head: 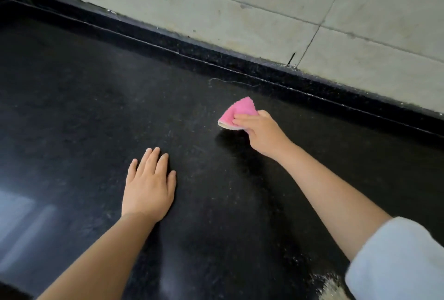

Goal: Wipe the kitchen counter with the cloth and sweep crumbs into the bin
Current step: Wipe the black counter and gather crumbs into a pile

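A pale blue sleeve (396, 259) fills the near right corner, pushed up the right forearm, with a small patch of pale crumbs (330, 285) on the counter just beside it. The left hand (149, 186) lies flat on the black counter (72, 107), fingers straight and close together, holding nothing. The right hand (260, 131) is farther out toward the wall, its fingers and thumb curled round a folded pink cloth (236, 114), well apart from the left hand. The cloth is fluffy pink on top with a pale cream underside showing along its lower edge. It sticks out from the right hand's fingers up and to the left, its long axis slanting toward the wall, its lower edge at the counter surface. Beyond the cloth a thin pale thread (230, 82) lies on the counter, near the raised black ledge (264, 69) under the grey tiled wall (240, 11).
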Demonstrator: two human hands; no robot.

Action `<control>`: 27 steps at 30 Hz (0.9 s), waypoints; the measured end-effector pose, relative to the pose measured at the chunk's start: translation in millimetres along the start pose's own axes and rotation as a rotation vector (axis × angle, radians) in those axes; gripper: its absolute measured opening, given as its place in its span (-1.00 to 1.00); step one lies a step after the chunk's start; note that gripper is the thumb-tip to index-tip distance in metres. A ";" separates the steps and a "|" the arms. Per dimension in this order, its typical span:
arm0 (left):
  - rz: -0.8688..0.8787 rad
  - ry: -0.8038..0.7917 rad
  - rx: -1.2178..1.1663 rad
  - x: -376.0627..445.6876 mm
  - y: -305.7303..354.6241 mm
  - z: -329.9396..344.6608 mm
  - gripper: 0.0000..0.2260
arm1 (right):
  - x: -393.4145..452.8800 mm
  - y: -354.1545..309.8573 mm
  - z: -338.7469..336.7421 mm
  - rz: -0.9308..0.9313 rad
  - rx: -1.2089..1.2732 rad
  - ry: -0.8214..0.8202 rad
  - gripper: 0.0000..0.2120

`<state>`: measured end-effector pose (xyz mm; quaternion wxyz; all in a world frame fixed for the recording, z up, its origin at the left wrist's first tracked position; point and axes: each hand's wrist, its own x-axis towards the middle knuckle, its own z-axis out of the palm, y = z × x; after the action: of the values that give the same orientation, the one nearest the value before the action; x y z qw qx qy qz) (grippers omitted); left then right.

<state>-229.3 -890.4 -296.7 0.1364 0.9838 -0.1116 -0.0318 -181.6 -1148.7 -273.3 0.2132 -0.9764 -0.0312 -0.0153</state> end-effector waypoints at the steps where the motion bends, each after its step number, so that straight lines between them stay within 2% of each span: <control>1: -0.006 -0.006 0.000 0.4 -1.8 2.2 -0.60 | 19.6 -1.7 8.2 -0.009 -0.003 -0.018 -0.57; 3: -0.003 0.003 0.007 0.5 -2.6 3.3 -0.62 | 52.3 -5.7 17.3 -0.036 -0.001 -0.060 -0.56; 6: 0.025 0.012 0.030 2.3 -3.7 2.0 -0.52 | 85.8 -12.5 18.2 -0.064 -0.031 -0.180 -0.58; 10: 0.026 0.006 0.027 3.0 -3.6 1.1 -0.50 | 72.2 -6.4 0.0 -0.050 -0.005 -0.349 -0.57; 15: 0.021 0.013 0.015 0.2 -1.1 0.3 -0.60 | -33.0 7.6 -22.6 -0.016 0.087 -0.446 -0.55; 18: 0.014 0.010 0.002 0.4 0.4 -1.2 -0.61 | -113.9 8.8 -28.3 -0.091 0.149 -0.502 -0.56; 20: 0.021 0.006 0.013 0.2 1.3 -2.1 -0.60 | -159.8 7.1 -35.7 -0.131 0.171 -0.603 -0.57; 23: 0.026 0.002 0.027 -1.2 1.5 -1.7 -0.62 | -193.1 0.2 -54.5 -0.095 0.194 -0.786 -0.58; 25: 0.086 0.027 0.028 -5.1 0.9 -0.6 -0.60 | -186.3 -7.5 -68.9 -0.080 0.208 -0.744 -0.61; 27: 0.138 0.032 0.045 -11.9 -0.9 -2.2 -0.59 | -162.2 -14.3 -70.3 -0.073 0.191 -0.563 -0.62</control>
<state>-240.5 -886.3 -294.5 0.1177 0.9770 -0.1778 -0.0043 -345.5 -1173.9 -210.4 0.2864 -0.9160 -0.1256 0.2512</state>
